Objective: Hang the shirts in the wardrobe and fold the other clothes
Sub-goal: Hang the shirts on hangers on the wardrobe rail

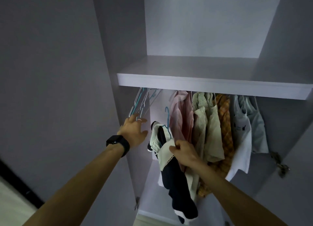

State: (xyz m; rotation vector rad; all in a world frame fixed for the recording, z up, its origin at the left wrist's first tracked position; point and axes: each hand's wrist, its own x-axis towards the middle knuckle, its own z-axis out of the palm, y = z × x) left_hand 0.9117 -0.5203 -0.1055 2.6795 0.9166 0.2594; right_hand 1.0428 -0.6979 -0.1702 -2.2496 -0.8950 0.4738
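Note:
A navy and white shirt (171,171) hangs from a teal hanger (167,117) whose hook is free in the air below the shelf. My right hand (183,152) grips the shirt's white lace-edged fabric. My left hand (134,130), a black watch on its wrist, reaches up with straight fingers touching the lower ends of several empty hangers (140,104) pushed aslant to the left. Pink (181,117), pale green (208,124), orange checked (225,121) and white (242,132) shirts hang in a row on the right. The rail itself is hidden behind the shelf.
A white shelf (211,85) juts out above the hanging clothes. The wardrobe's left wall (118,56) stands close beside my left hand. A door hinge (281,166) shows at the right. The gap between the empty hangers and the pink shirt is narrow.

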